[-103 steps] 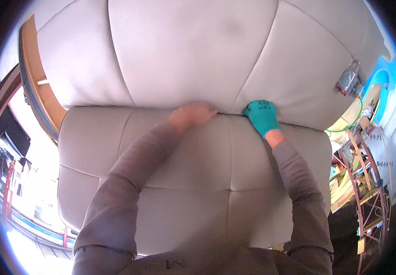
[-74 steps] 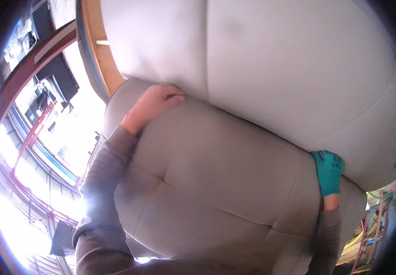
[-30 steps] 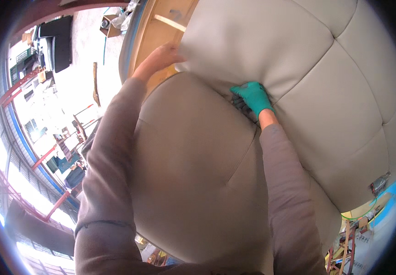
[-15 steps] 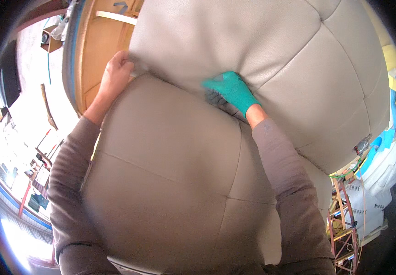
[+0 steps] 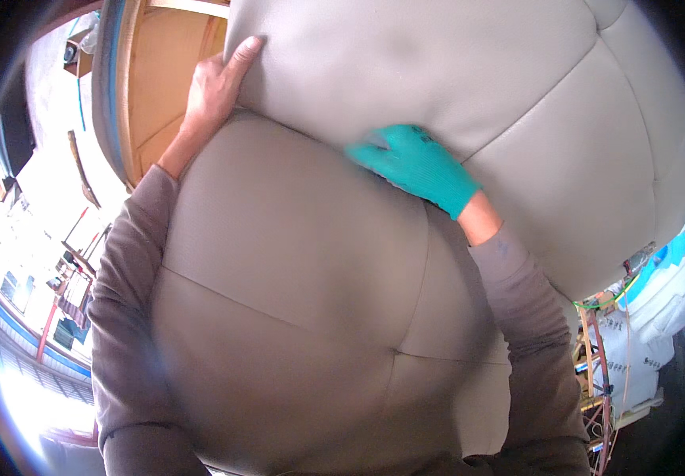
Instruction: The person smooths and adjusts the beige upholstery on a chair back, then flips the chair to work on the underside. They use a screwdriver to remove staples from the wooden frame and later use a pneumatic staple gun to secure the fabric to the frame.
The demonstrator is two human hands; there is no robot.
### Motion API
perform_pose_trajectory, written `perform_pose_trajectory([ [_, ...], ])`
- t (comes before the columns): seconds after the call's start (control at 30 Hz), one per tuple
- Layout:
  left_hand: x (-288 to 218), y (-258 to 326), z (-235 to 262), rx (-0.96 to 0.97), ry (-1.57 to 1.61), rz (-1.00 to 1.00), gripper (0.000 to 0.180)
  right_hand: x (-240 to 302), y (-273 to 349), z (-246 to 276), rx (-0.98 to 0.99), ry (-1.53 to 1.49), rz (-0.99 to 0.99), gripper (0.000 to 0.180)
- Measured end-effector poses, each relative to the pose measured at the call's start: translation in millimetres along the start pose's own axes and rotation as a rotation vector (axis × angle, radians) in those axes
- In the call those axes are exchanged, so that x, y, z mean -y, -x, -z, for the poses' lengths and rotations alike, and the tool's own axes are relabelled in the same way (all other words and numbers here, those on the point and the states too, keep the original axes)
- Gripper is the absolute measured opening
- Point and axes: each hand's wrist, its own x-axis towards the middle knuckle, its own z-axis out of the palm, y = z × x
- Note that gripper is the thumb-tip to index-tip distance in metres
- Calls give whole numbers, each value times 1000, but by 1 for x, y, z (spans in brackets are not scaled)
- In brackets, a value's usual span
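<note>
At the upper left of the head view, the bare left hand point(image 5: 214, 94) was set against the left edge of the upper grey cushion point(image 5: 438, 67), with its thumb point(image 5: 246, 52) laid on the cushion's face; the other fingers were largely hidden around the side, so how firmly they gripped that edge I cannot tell. Just beside this hand stood a wooden panel point(image 5: 172, 83), to the left of the upper cushion. The right hand, in a teal glove point(image 5: 426, 168), was near the middle, palm side turned down, at the crease point(image 5: 311, 136) where the upper cushion met the lower grey cushion point(image 5: 295, 230). Its fingers point(image 5: 365, 152) pointed left along that crease and were blurred; whether they were spread or closed on a fold of the covering I cannot tell. The upper cushion thus lay above and behind the gloved fingers, while the lower one spread out below them, between the two forearms, in grey-brown sleeves point(image 5: 132, 301). A stitched seam point(image 5: 227, 297) crossed the lower cushion's left part. The left wrist passed close by this cushion's upper left corner. At the far right, well apart from both hands, were a green cord point(image 5: 606, 302), a blue sheet point(image 5: 670, 252) and a reddish metal frame point(image 5: 606, 389).
</note>
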Motion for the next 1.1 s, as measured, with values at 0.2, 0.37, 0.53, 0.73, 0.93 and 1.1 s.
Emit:
perform_pose_trajectory([
  [0.2, 13, -15, -8, -93, -67, -41, 90, 34, -37, 4, 111, 196, -37, 49],
  [0.37, 30, -25, -8, -105, -168, -35, 87, 43, -12, 44, -67, -148, 194, 44],
  [0.53, 35, -29, -11, -158, -177, -91, 89, 8, 79, 87, -289, -976, 47, 33],
  [0.73, 32, -28, -9, -174, -245, -93, 88, -30, 132, 63, -126, -258, -350, 37],
  [0.93, 72, -39, -4, -171, -263, -112, 88, -63, 177, 44, -176, -151, -498, 38],
  [1.1, 117, -74, 13, -197, -277, 295, 92, -108, 305, 92, -724, -207, -545, 41],
])
